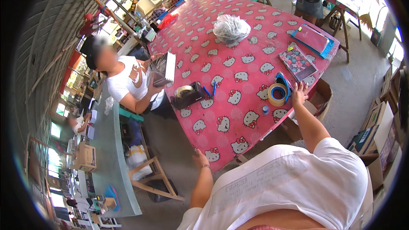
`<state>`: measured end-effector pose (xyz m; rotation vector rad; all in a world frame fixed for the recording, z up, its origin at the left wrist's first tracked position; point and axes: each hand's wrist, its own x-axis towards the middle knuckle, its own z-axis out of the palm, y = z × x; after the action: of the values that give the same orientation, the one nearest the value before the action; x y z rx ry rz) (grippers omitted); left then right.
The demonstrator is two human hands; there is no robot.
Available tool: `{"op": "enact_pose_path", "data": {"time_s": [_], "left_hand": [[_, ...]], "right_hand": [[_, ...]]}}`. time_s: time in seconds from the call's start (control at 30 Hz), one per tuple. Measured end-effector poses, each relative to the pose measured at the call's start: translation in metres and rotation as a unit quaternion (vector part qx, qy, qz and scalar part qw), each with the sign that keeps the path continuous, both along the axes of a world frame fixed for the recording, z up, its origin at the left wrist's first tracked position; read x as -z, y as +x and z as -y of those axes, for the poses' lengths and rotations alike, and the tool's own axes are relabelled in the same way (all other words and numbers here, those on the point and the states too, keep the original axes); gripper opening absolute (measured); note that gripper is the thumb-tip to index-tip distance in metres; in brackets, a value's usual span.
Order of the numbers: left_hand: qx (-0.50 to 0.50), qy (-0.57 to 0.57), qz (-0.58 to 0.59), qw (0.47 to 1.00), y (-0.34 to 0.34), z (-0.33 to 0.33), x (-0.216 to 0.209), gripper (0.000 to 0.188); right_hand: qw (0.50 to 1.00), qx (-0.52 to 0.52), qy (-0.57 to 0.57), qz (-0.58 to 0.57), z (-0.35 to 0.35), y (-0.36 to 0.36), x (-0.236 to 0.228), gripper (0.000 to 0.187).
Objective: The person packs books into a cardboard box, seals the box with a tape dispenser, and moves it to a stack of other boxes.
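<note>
White cotton T-shirt (315,183) nearest; pink cat-print tablecloth (251,74) beyond.
Right hand (300,93), fingers loosely spread, at edge beside round tan tape roll (277,103); left hand (200,159) at corner, can't tell fingers. Probably bracing.

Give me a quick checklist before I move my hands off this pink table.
1. Left hand at the pink table's edge: ok.
2. Right hand clear of the blue bundle: cannot tell; they are very close.
3. Tan tape roll lying flat: ok.
4. Tabletop cleared: not ok; a plastic-wrapped bundle and floral notebook lie on it.
5. Co-worker's hands free: not ok; they hold a dark, white-edged object.
</note>
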<state>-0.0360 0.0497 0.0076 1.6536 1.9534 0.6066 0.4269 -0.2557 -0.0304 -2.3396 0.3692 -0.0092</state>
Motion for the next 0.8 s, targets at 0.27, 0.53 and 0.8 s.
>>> {"op": "enact_pose_path", "data": {"time_s": [0.27,0.53,0.8], "left_hand": [[0.141,-0.109,0.613,0.769,0.066,0.022,-0.083,0.077],[0.202,-0.399,0.683,0.578,0.111,0.051,-0.071,0.077],[0.13,-0.362,0.621,0.682,0.095,0.056,-0.052,0.047]], "right_hand": [[0.97,-0.024,0.03,0.241,0.088,-0.069,-0.005,0.047],[0.952,-0.14,0.072,0.264,0.077,-0.154,-0.04,0.043],[0.911,-0.36,0.072,0.188,0.04,-0.225,-0.098,0.049]]}}
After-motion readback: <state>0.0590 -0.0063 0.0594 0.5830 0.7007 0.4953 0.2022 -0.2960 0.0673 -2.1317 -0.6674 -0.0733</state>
